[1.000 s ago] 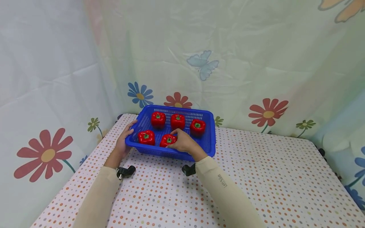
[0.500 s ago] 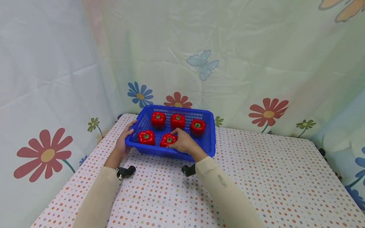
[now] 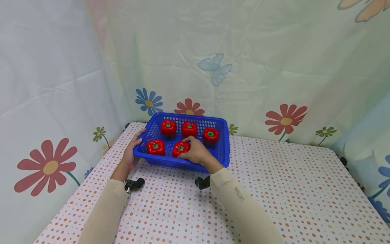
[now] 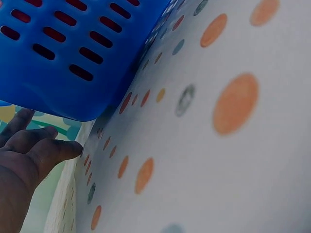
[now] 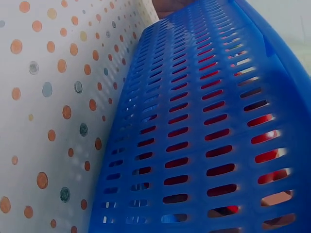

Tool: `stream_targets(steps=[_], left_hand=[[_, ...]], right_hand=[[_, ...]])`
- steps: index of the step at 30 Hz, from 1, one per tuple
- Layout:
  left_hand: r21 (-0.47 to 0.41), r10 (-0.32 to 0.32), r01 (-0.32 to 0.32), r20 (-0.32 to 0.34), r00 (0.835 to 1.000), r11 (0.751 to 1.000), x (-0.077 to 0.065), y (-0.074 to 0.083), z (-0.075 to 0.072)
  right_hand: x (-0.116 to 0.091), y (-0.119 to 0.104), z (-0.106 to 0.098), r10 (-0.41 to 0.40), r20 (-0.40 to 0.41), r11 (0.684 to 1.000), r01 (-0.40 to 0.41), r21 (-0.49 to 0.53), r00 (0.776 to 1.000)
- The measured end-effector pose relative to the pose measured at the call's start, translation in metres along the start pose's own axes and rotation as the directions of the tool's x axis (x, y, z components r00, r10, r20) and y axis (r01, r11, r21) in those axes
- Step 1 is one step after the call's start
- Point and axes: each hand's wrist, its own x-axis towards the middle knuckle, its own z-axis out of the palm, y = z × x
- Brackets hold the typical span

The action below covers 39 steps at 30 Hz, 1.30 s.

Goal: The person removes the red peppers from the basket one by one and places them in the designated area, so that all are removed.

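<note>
A blue slotted plastic basket stands on the dotted table, with several red bell peppers in it, stems up. My right hand reaches over the basket's front rim and grips the front middle bell pepper, thumb on its near side. Another bell pepper sits front left, apart from that hand. My left hand is at the basket's left side, its fingers extended along the rim. In the left wrist view, the fingers are spread beside the basket corner. The right wrist view shows mostly the slotted basket wall.
Behind the held pepper, a back row holds a left bell pepper, a middle one and a right bell pepper. A dotted cloth covers the table. Flower-printed curtains hang behind and to the left.
The gripped bell pepper has lifted or turned slightly and shows more of its front, with my right hand moving along. My left hand and the basket look unchanged; the head view shifts slightly.
</note>
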Motion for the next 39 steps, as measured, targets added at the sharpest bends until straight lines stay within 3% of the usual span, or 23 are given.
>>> stream_targets(steps=[12, 17, 22, 28, 30, 33, 37, 39], left_hand=[[0.002, -0.007, 0.007, -0.014, 1.0, 1.0, -0.004, -0.001, -0.006], [0.001, -0.004, 0.004, -0.019, 1.0, 1.0, -0.006, -0.001, -0.006], [-0.002, -0.01, 0.01, -0.026, 1.0, 1.0, -0.006, -0.002, -0.006], [-0.022, -0.004, 0.003, -0.016, 1.0, 1.0, -0.003, -0.004, -0.004], [-0.027, 0.0, 0.0, -0.01, 1.0, 1.0, -0.001, -0.005, -0.003], [-0.031, 0.004, -0.004, -0.008, 1.0, 1.0, 0.001, -0.005, -0.003], [-0.019, 0.012, -0.012, -0.013, 1.0, 1.0, 0.002, -0.005, -0.003], [-0.015, 0.017, -0.017, -0.015, 1.0, 1.0, 0.003, -0.005, -0.002]], right_hand=[[0.0, 0.0, 0.001, -0.073, -0.065, 0.992, 0.08, 0.101, 0.995], [-0.004, -0.005, -0.008, -0.122, -0.097, 0.988, 0.131, 0.085, 0.988], [-0.013, -0.009, -0.031, -0.156, -0.1, 0.984, 0.164, 0.073, 0.983], [-0.023, 0.0, -0.082, -0.17, -0.168, 0.978, 0.187, 0.091, 0.971], [-0.023, 0.012, -0.1, -0.164, -0.233, 0.976, 0.192, 0.105, 0.959], [-0.019, 0.037, -0.124, -0.138, -0.361, 0.973, 0.195, 0.127, 0.922], [-0.011, 0.074, -0.144, -0.023, -0.512, 0.977, 0.128, 0.171, 0.859], [-0.008, 0.091, -0.147, 0.044, -0.536, 0.98, 0.069, 0.189, 0.843]])
